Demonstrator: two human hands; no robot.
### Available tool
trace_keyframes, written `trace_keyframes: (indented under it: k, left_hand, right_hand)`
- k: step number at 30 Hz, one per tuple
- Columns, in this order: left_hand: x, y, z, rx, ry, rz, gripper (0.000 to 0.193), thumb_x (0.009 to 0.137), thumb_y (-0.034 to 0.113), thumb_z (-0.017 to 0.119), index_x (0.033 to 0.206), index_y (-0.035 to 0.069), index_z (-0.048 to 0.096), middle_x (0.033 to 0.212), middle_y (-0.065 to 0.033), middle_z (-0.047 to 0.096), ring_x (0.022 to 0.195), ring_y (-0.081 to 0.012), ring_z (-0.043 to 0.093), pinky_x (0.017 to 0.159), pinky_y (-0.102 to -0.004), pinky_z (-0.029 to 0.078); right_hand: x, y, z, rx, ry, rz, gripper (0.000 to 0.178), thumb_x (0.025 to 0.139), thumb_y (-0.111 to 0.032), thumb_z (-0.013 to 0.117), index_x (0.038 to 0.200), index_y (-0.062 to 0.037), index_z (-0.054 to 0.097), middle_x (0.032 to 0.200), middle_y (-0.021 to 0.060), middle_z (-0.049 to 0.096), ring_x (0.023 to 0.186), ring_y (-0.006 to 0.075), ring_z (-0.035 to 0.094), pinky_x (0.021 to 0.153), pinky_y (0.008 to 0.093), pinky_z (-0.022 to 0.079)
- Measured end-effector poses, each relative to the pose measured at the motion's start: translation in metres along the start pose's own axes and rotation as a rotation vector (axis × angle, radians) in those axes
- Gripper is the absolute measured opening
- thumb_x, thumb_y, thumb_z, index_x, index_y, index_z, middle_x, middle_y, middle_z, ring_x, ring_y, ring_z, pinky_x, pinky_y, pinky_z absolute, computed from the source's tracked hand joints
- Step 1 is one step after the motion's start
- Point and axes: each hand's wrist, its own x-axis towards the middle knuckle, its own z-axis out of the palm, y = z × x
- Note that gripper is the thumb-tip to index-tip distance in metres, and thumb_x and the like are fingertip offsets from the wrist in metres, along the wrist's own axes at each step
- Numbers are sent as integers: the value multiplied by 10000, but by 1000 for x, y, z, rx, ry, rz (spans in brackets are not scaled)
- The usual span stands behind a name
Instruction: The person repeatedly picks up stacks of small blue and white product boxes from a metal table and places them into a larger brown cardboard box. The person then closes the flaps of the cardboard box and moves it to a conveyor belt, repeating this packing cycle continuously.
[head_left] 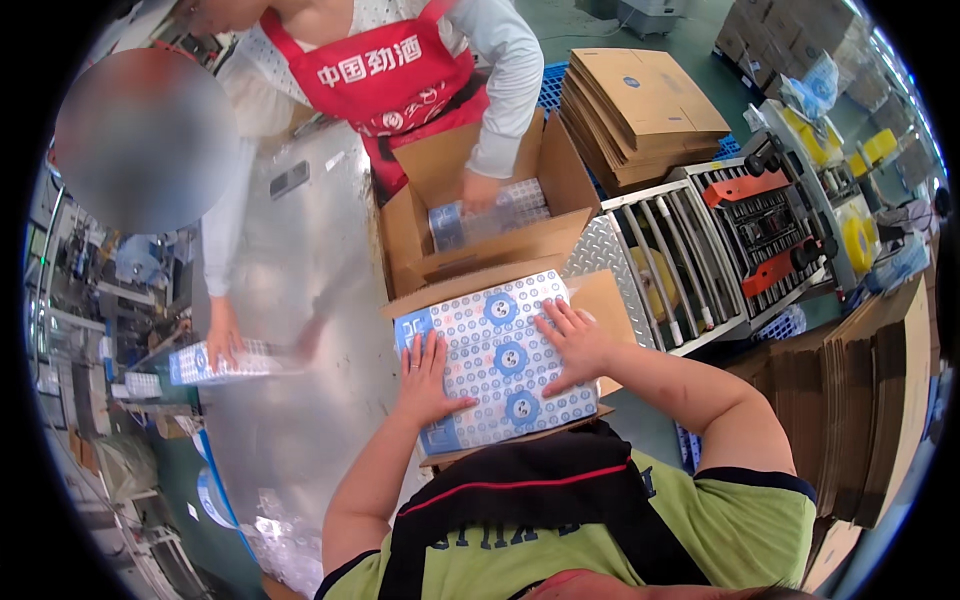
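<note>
My left hand point(425, 385) lies flat, fingers spread, on the left part of a snug layer of white packs point(480, 350) printed with small blue patterns and round blue emblems. My right hand point(578, 345) is spread over the right side of the same packs, thumb out. The packs fill an open cardboard carton point(440, 292) right in front of my body, and most of its walls are hidden. Just beyond it stands a second open carton point(555, 235). A person in a red apron point(385, 75) has a hand point(480, 190) inside, on similar packs point(505, 210).
At the left, another person's hand point(222, 335) rests on a similar pack point(245, 362) on the metal table point(290, 450). A phone point(290, 180) lies farther back. Right are a roller conveyor point(660, 270) with a machine, stacked flat cartons point(640, 95) and upright folded cartons point(850, 400).
</note>
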Motion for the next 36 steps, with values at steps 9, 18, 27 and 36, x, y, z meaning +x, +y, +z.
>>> trace_keyframes:
  k: [9,18,27,36]
  left_hand:
    - [4,-15,39,-45,-49,-47,1265,665,782,647,1554,41,135,1635,-153,38,1509,-343,-12,1205,-505,17]
    - [4,-19,54,-64,100,-15,1213,677,754,650,1546,46,185,1630,-138,107,1512,-320,36,1205,-499,37]
    - [3,-21,78,-154,508,-66,975,749,518,729,1476,3,333,1572,-224,229,1457,-446,162,1173,-550,187]
    - [12,-27,90,-360,546,-216,851,799,430,736,1370,-122,429,1553,-264,259,1431,-485,225,1157,-490,260]
  right_hand:
    - [8,-17,-15,-120,-94,159,1291,687,-809,618,1553,-22,72,1541,304,241,1425,416,286,1146,484,272]
    - [-11,-2,5,243,-407,106,1038,849,-469,683,1569,-211,-18,1046,257,677,970,435,650,879,467,494]
    - [37,32,66,-93,199,-198,1270,641,-825,616,1517,9,228,1583,292,115,1474,459,93,1186,542,122]
    - [27,72,64,211,418,-40,1004,725,-547,756,1516,-130,298,1506,294,268,1408,430,261,1164,494,235]
